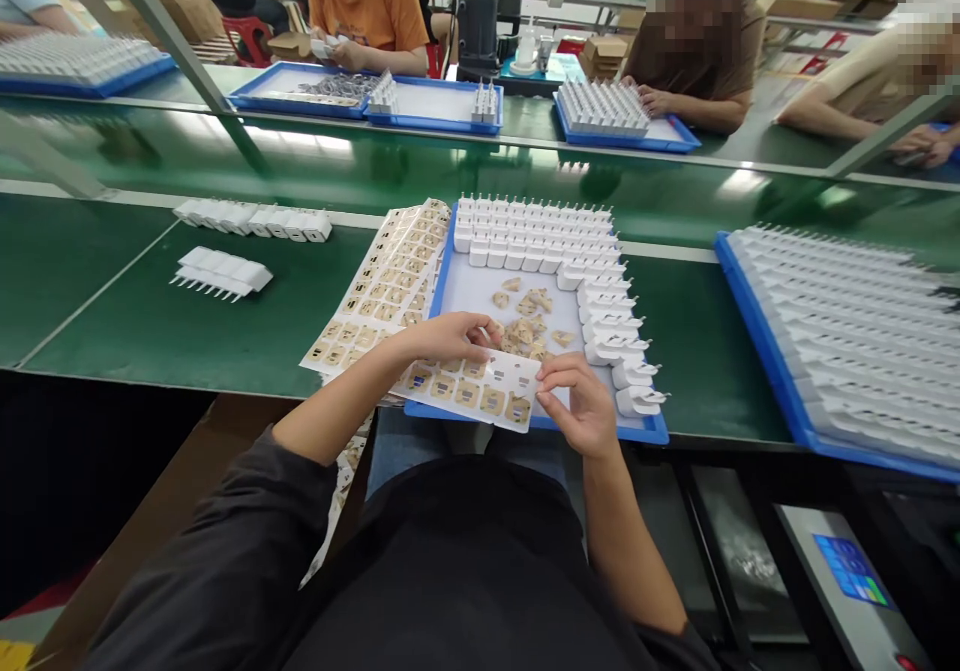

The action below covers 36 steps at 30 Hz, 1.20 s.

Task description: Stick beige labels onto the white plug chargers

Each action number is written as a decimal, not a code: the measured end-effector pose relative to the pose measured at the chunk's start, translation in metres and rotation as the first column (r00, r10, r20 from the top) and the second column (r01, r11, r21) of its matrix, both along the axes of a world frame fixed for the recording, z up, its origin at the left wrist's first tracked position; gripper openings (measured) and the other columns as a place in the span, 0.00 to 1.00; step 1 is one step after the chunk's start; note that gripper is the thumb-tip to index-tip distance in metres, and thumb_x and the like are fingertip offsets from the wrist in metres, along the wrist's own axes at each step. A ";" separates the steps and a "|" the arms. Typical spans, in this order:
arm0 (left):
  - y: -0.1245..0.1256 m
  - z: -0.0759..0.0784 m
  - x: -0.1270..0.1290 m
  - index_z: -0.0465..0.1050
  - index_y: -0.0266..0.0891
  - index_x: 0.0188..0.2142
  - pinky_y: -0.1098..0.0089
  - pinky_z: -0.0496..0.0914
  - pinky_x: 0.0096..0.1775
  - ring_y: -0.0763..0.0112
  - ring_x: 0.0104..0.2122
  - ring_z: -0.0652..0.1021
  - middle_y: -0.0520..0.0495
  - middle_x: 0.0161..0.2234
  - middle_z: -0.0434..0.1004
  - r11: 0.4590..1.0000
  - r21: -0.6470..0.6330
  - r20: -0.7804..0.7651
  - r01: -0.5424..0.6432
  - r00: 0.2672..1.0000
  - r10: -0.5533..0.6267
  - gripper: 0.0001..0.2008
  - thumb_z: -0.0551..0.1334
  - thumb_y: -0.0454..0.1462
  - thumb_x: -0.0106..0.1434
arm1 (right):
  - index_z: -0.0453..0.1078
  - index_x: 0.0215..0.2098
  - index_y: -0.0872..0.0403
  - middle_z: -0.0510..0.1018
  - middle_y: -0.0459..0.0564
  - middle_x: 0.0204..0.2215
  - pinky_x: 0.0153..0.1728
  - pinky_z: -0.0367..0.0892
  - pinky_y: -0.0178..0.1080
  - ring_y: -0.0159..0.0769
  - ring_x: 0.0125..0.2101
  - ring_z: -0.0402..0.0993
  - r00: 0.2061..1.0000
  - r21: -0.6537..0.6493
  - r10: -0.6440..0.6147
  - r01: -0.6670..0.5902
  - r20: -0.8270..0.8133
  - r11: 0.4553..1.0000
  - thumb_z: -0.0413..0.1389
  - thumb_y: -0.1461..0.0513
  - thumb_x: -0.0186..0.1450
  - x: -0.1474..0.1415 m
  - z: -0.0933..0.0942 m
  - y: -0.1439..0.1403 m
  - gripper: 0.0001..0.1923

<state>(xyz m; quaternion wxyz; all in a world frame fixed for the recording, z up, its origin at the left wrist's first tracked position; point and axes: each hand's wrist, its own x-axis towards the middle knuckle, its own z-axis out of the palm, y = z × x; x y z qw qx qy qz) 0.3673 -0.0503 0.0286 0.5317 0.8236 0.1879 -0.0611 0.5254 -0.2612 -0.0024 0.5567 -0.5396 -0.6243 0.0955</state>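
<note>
A white sheet of tan stickers (493, 400) lies tilted over the near edge of a blue-rimmed tray (450, 413). My right hand (583, 406) pinches the sheet's right edge between thumb and fingers. At the sheet's upper edge is my left hand (459, 335), its fingers curled together; what they hold, if anything, is hidden. Loose tan scraps (523, 334) form a small heap in the tray just beyond my hands. White plug-like housings (525, 236) with metal pins stand in rows along the tray's far and right sides.
More sticker sheets (382, 281) are stacked left of the tray. White housings (225, 273) lie on the green table further left. A full blue tray (847, 341) stands at right. Across the bench, people work beside other trays (431, 116).
</note>
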 end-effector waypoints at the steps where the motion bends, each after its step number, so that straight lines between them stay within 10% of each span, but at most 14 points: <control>1: -0.003 0.002 0.005 0.76 0.41 0.44 0.66 0.71 0.44 0.62 0.41 0.80 0.47 0.41 0.82 0.994 0.109 0.021 0.017 1.000 -0.019 0.13 0.66 0.39 0.59 | 0.74 0.36 0.49 0.79 0.51 0.33 0.40 0.72 0.49 0.42 0.37 0.76 0.999 -0.011 0.031 -0.031 -0.043 0.999 0.59 0.63 0.67 0.000 -0.002 -0.006 0.02; 11: -0.084 -0.001 0.124 0.72 0.35 0.51 0.52 0.63 0.53 0.43 0.57 0.67 0.30 0.57 0.67 0.572 0.819 0.263 -0.056 0.922 -0.286 0.24 0.71 0.44 0.60 | 0.76 0.37 0.49 0.80 0.49 0.30 0.33 0.74 0.42 0.39 0.32 0.77 0.970 -0.037 0.166 -0.175 -0.179 0.984 0.60 0.65 0.66 -0.013 0.001 -0.037 0.04; 15: -0.096 -0.011 0.143 0.72 0.36 0.46 0.52 0.64 0.52 0.44 0.57 0.67 0.31 0.59 0.64 0.571 0.816 0.290 -0.093 0.919 -0.266 0.15 0.68 0.35 0.61 | 0.75 0.36 0.49 0.80 0.50 0.32 0.34 0.74 0.43 0.39 0.33 0.77 0.980 -0.070 0.109 -0.122 -0.169 0.990 0.60 0.63 0.66 -0.011 0.002 -0.043 0.02; 18: -0.088 0.003 0.127 0.71 0.38 0.41 0.53 0.67 0.52 0.49 0.53 0.70 0.36 0.53 0.70 0.773 0.619 0.412 -0.137 0.895 -0.170 0.13 0.70 0.34 0.58 | 0.75 0.36 0.49 0.79 0.50 0.33 0.36 0.74 0.43 0.39 0.35 0.77 0.978 -0.065 0.046 -0.060 -0.205 0.996 0.59 0.62 0.67 -0.008 0.000 -0.046 0.02; 21: -0.075 0.024 0.090 0.67 0.39 0.39 0.61 0.73 0.43 0.62 0.41 0.76 0.45 0.41 0.74 0.991 0.067 0.478 -0.118 0.876 0.072 0.17 0.72 0.40 0.56 | 0.74 0.37 0.49 0.79 0.50 0.33 0.37 0.73 0.43 0.39 0.35 0.76 0.959 -0.011 -0.005 0.003 -0.283 1.000 0.58 0.62 0.68 -0.008 -0.001 -0.043 0.03; 25: -0.073 0.034 0.033 0.66 0.41 0.44 0.67 0.75 0.38 0.68 0.37 0.78 0.49 0.39 0.75 0.791 -0.586 0.335 -0.175 0.836 0.434 0.24 0.74 0.41 0.52 | 0.73 0.38 0.49 0.79 0.50 0.31 0.35 0.73 0.43 0.39 0.33 0.76 0.936 0.028 0.040 -0.032 -0.350 0.999 0.58 0.62 0.69 -0.021 0.007 -0.029 0.02; 30: -0.087 0.016 -0.016 0.68 0.47 0.54 0.65 0.77 0.40 0.61 0.41 0.81 0.46 0.44 0.78 0.538 -0.822 0.187 -0.185 0.804 0.564 0.31 0.73 0.43 0.52 | 0.73 0.38 0.48 0.79 0.48 0.30 0.35 0.73 0.42 0.38 0.32 0.76 0.906 0.075 0.179 -0.163 -0.383 0.984 0.60 0.63 0.67 -0.043 0.021 -0.011 0.02; 36: -0.089 -0.009 -0.041 0.72 0.44 0.44 0.66 0.74 0.45 0.64 0.42 0.79 0.48 0.40 0.78 0.777 -0.586 0.425 -0.229 0.730 0.535 0.22 0.75 0.40 0.52 | 0.73 0.37 0.48 0.77 0.47 0.30 0.36 0.72 0.42 0.37 0.33 0.74 0.876 0.037 0.183 -0.187 -0.447 0.982 0.60 0.62 0.67 -0.055 0.024 -0.002 0.01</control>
